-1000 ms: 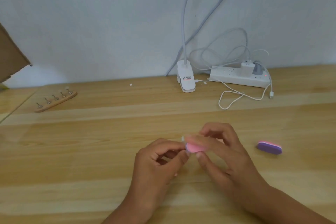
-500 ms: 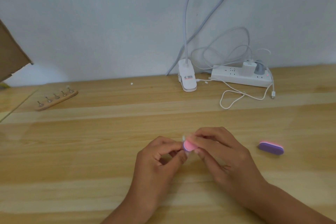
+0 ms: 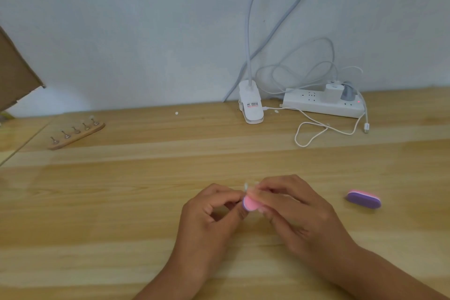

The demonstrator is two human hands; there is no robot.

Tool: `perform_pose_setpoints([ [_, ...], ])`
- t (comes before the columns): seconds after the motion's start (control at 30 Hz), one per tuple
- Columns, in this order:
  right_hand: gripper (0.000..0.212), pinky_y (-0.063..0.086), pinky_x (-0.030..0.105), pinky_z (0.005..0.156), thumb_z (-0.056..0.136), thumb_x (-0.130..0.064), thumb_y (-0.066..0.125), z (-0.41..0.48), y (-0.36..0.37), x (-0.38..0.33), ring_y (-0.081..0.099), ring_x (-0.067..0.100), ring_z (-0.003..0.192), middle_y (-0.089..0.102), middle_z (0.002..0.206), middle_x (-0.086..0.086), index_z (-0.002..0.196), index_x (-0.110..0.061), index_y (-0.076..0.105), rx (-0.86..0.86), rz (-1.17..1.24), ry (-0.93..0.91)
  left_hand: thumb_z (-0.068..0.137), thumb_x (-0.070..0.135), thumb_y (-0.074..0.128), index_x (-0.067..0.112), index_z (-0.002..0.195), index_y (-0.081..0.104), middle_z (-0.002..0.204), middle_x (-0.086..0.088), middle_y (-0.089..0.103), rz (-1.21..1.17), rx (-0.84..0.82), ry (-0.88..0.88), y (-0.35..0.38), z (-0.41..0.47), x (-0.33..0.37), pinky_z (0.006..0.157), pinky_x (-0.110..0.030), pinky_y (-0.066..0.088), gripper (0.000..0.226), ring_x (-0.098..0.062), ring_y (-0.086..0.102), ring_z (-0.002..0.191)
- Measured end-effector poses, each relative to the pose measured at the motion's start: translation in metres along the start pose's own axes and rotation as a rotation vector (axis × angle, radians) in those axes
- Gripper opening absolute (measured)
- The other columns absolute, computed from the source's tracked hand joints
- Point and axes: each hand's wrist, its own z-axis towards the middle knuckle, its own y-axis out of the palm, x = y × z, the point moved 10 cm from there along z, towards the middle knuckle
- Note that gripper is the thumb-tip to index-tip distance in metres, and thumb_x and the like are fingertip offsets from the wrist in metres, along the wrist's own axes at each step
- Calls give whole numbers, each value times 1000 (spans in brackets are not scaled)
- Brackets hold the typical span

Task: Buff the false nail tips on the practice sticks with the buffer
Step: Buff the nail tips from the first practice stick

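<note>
Buffer [image 3: 249, 203]: pink, pinched in the right hand [image 3: 299, 212] between curled fingers and thumb, its rounded end against the left fingertips, low over the counter [image 3: 121, 202].
Left hand [image 3: 209, 212]: fingers curled in a pinch, by the look of it on a stick. Only a pale tip [image 3: 246, 186] shows above the buffer, blurred; the stick itself is hidden.
Rack [image 3: 76, 133]: far left, well apart, with a row of sticks upright in it. Whether they carry tips is too small to tell.
Spare buffer [image 3: 364, 200]: purple, lying on the counter to the right.
Risk: the pinch looks slight, so a hard stroke could twist the stick or pop the tip off. The buffer's edge may also scrape the left fingertips — the hands are that close.
</note>
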Motion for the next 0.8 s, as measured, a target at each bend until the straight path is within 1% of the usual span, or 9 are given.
perform_pose_setpoints([
  [0.1,24,53,29,84,87,-3,70,1,-8,14,64,16,98,67,107,5,111,-5,75,96,-36,105,75,29,80,30,78,79,86,4,70,-1,-8,-3,3,-1,-2,58,-40,52,3,-14,65,73],
  [0.2,22,51,24,89,91,-8,66,1,-9,7,63,14,104,66,111,5,112,-4,74,85,12,52,75,35,82,29,79,79,85,3,70,-23,-10,-12,3,1,-1,59,-43,53,8,-14,65,73],
  [0.3,24,49,24,92,92,-4,64,-1,2,-3,63,16,108,67,114,8,114,-3,74,-10,30,-32,74,36,82,28,82,80,85,2,70,-30,-29,3,3,1,2,59,-36,52,11,-12,64,75],
  [0.43,22,52,28,91,91,-2,67,1,-6,9,64,16,107,66,114,5,112,-4,75,59,-24,64,73,27,75,25,80,80,86,-1,69,-56,-26,-23,2,0,-2,54,-32,52,8,-14,64,73],
  [0.5,22,52,28,92,93,-5,64,1,-4,2,64,17,109,66,116,7,113,-4,74,44,1,20,75,29,82,26,80,80,86,-2,69,-66,-35,-17,2,1,-1,52,-30,51,6,-15,63,72],
  [0.57,22,53,30,91,94,-4,63,-1,2,-7,64,19,109,67,117,9,114,-3,74,-7,21,-54,74,33,81,28,81,80,86,-2,69,-58,-46,9,2,1,0,52,-28,50,9,-14,63,71],
  [0.63,23,53,30,89,93,-1,65,0,2,-3,64,18,107,67,116,9,114,-4,74,-6,-13,-32,78,31,81,28,82,80,86,-2,69,-56,-54,11,3,1,-1,52,-29,51,6,-14,63,71],
  [0.7,23,53,30,89,93,-3,65,1,-4,5,64,17,106,67,115,7,114,-4,74,37,-49,35,74,26,76,27,80,80,86,-3,69,-62,-38,-2,3,1,-4,52,-28,51,7,-12,62,71],
  [0.8,25,53,30,91,95,-4,60,2,-2,-1,64,19,109,66,118,9,116,-3,73,13,-3,-8,76,34,81,28,79,80,86,-2,69,-87,-47,-6,4,3,-1,52,-25,49,7,-10,62,70],
])
